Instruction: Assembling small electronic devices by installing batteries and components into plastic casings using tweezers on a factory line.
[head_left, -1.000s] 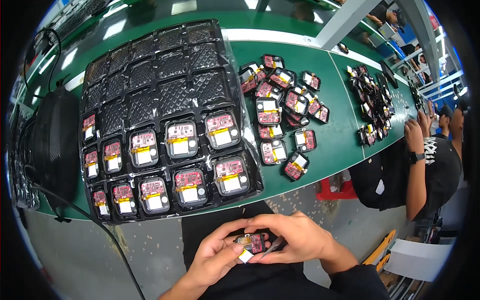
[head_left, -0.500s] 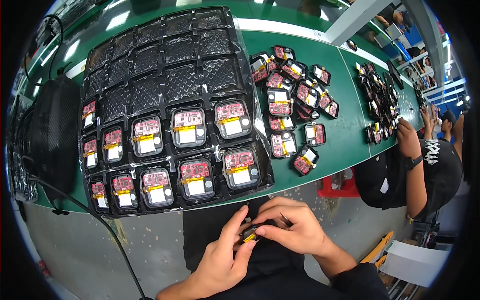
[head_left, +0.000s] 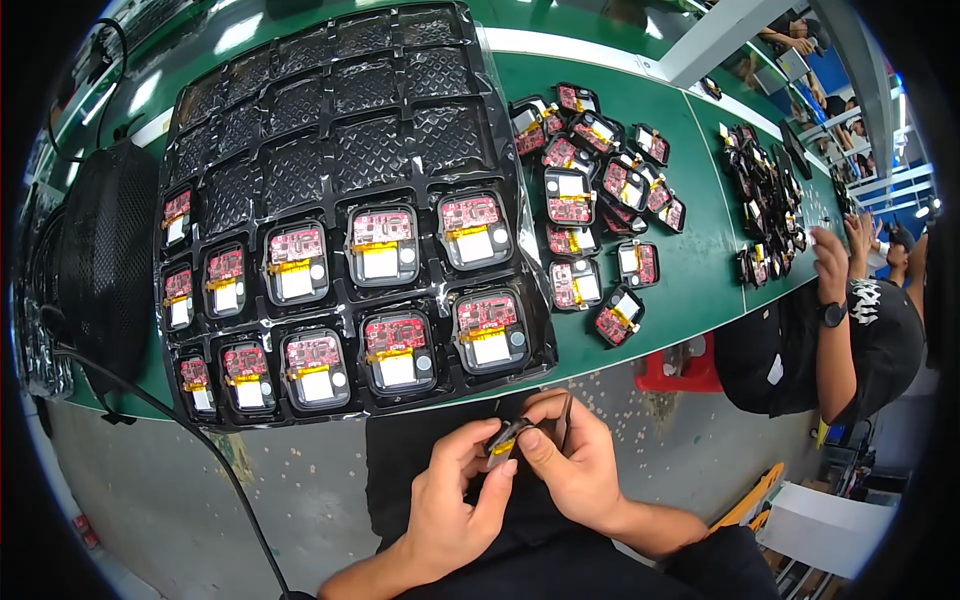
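Note:
Low in front of the bench, my left hand [head_left: 450, 490] pinches a small black device housing [head_left: 508, 438] between thumb and fingers. It is tilted, and a yellow strip shows on its near side. My right hand [head_left: 580, 462] grips the housing's other side, its thumb pressed on the edge. A thin dark tool [head_left: 567, 418], perhaps tweezers, sticks up from the right fingers. Beyond my hands lies a black plastic tray [head_left: 365, 150]. Its nearer pockets hold similar housings [head_left: 396, 352] with red circuit boards, yellow strips and white blocks; the farther pockets are bare.
Loose housings [head_left: 570, 195] lie heaped on the green bench [head_left: 690, 190] right of the tray. Another pile [head_left: 765, 200] is farther right, near a co-worker's hand [head_left: 828, 262]. A black mesh bag [head_left: 108, 270] and a cable [head_left: 200, 435] are at left. A red stool [head_left: 690, 372] stands below.
My right hand has turned more upright around the housing, and the thin tool now points up. The housing has tilted and risen slightly. The co-worker's hand has lifted off the far pile.

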